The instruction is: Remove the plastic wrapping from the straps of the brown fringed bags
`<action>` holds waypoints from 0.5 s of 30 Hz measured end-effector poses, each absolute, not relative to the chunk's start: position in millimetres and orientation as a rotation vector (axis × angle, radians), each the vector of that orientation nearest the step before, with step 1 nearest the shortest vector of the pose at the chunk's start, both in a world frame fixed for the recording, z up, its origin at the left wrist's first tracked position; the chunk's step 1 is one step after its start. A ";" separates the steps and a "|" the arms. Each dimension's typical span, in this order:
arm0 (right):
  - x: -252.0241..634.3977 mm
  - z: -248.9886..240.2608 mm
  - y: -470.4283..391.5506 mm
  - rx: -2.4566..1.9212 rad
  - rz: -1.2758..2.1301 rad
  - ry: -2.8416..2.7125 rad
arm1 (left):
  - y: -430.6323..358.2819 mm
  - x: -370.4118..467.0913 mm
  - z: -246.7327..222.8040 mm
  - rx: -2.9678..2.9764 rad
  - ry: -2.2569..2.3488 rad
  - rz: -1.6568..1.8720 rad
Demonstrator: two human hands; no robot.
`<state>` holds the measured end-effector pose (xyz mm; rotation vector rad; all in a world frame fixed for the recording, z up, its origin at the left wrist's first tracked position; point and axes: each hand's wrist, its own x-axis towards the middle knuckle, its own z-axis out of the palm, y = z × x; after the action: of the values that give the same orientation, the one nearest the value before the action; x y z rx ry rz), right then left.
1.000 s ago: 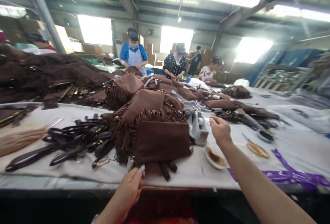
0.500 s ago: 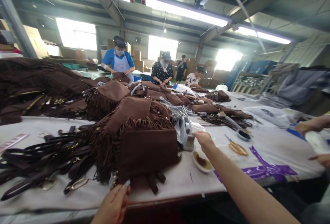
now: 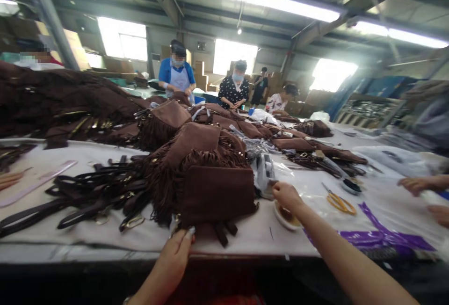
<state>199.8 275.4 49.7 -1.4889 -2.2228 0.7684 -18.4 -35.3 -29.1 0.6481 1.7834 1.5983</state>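
A dark brown fringed bag [image 3: 217, 195] lies flap up at the front of the table, with short straps hanging from its lower edge. At its near left corner my left hand [image 3: 175, 253] is closed, a small whitish piece [image 3: 191, 231] showing at the thumb and fingertip. My right hand [image 3: 288, 197] reaches to the front end of a grey tape dispenser [image 3: 265, 174], right of the bag. Its fingers are pinched together there; whether tape is between them is hidden. Just under that hand sits a white dish [image 3: 286, 218] with a brown stain inside.
Dark straps with metal rings [image 3: 105, 192] spread out on the left; more brown bags [image 3: 199, 139] pile up behind. On the right lie yellow-handled scissors [image 3: 340, 202], a black-bristled brush [image 3: 351, 186] and purple plastic [image 3: 382, 235]. Another person's hands [image 3: 417, 185] are at the right edge; co-workers stand across.
The view has swung left, so everything sits farther right. Both my hands keep their places by the bag and the dispenser. Another person's hand now shows at the left edge.
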 end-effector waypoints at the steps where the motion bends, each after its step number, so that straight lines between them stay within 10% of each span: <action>1: 197.5 50.6 260.9 -1.423 0.815 -2.299 | -38.2 -17.0 -27.0 0.727 1.828 1.555; 8: 142.7 45.2 119.7 -0.634 1.592 -2.563 | -46.8 -7.3 -12.0 1.045 2.121 1.319; 15: 81.4 11.0 73.8 -0.724 1.599 -2.435 | -56.8 -5.0 -15.3 1.158 2.195 1.218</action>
<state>81.4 73.8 11.0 -0.7244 -2.4353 1.5995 -5.0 -56.8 -15.3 1.1583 2.1949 1.2177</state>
